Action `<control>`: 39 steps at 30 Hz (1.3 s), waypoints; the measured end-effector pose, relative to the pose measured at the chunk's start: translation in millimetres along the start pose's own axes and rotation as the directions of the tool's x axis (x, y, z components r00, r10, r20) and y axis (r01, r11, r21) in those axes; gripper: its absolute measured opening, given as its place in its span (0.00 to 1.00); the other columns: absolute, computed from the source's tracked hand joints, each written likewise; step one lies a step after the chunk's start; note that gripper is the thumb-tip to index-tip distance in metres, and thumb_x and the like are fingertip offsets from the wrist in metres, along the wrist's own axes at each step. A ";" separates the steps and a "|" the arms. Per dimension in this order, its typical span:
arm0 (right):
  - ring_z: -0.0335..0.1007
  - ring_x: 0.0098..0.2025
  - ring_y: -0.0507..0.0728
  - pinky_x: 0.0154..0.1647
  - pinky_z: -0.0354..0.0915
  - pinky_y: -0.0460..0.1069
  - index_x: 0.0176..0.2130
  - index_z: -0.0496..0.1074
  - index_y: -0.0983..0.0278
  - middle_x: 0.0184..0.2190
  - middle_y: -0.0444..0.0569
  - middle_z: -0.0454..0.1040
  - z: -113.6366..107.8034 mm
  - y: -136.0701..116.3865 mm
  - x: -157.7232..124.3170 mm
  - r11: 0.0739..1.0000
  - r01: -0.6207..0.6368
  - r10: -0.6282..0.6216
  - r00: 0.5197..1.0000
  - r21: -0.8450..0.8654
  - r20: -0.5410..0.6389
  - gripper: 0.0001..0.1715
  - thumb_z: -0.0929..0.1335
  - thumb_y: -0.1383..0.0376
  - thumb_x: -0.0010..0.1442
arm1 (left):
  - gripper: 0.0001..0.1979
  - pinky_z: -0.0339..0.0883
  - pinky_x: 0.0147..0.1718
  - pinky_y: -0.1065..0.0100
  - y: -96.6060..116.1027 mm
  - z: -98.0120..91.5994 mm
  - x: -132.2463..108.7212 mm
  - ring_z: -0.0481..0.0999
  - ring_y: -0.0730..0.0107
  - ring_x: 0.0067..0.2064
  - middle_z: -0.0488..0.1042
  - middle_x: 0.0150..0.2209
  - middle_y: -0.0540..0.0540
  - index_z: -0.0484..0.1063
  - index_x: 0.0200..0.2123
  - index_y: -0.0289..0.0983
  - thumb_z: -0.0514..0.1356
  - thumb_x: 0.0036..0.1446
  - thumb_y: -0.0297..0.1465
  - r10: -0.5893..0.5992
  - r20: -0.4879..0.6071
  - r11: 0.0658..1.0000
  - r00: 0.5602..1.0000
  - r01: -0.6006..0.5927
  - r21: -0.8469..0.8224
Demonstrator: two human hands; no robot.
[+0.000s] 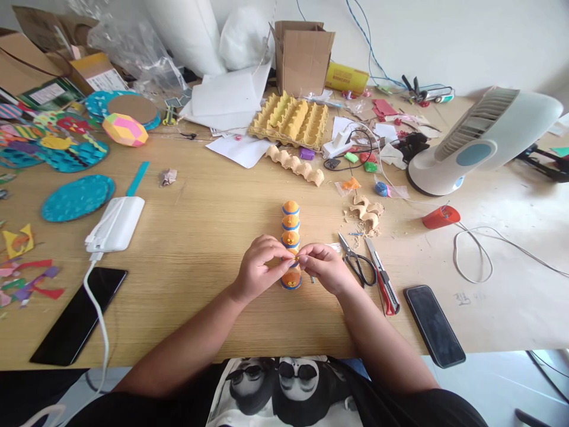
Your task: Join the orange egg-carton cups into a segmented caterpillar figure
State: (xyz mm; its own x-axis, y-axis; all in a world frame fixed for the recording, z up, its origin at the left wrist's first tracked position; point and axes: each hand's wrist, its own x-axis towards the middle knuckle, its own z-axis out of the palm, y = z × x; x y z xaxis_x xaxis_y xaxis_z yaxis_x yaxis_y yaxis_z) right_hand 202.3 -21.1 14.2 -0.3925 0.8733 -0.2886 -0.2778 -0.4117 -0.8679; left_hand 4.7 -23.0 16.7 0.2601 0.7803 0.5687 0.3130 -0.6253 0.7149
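A row of orange egg-carton cups with blue rims (290,223) runs away from me on the wooden table (200,237). My left hand (260,265) and my right hand (326,267) meet over the near end of the row. Both pinch at a near cup, fingertips pressed together on a small piece that I cannot make out. The nearest cup (291,280) shows just below my fingers. Scissors (357,260) and a red utility knife (383,284) lie right of my right hand.
A black phone (434,325) lies at the right front, another phone (80,314) and a white power bank (116,223) at the left. Yellow egg tray (290,120), cut carton strip (295,163), white fan (484,136), red cup (440,217), coloured paper discs (76,198), cardboard box (302,56).
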 end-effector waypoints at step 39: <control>0.49 0.21 0.46 0.22 0.41 0.45 0.30 0.74 0.65 0.21 0.41 0.68 3.1 0.5 -2.4 0.991 -0.071 0.070 0.997 0.110 0.014 0.20 0.80 0.53 0.49 | 0.04 0.70 0.42 0.63 -5.4 3.3 -2.2 0.75 0.68 0.39 0.79 0.35 0.48 0.79 0.38 0.40 0.67 0.60 0.26 0.002 0.025 0.998 1.000 0.000 -0.059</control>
State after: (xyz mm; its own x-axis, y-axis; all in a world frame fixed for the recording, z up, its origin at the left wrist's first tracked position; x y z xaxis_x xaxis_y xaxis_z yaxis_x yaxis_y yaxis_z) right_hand 200.4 -24.2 15.7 -0.4236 0.8384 -0.3430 -0.3437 -0.4991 -0.7955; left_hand 5.4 -21.3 10.3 0.2835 0.7788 0.5596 0.2586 -0.6240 0.7374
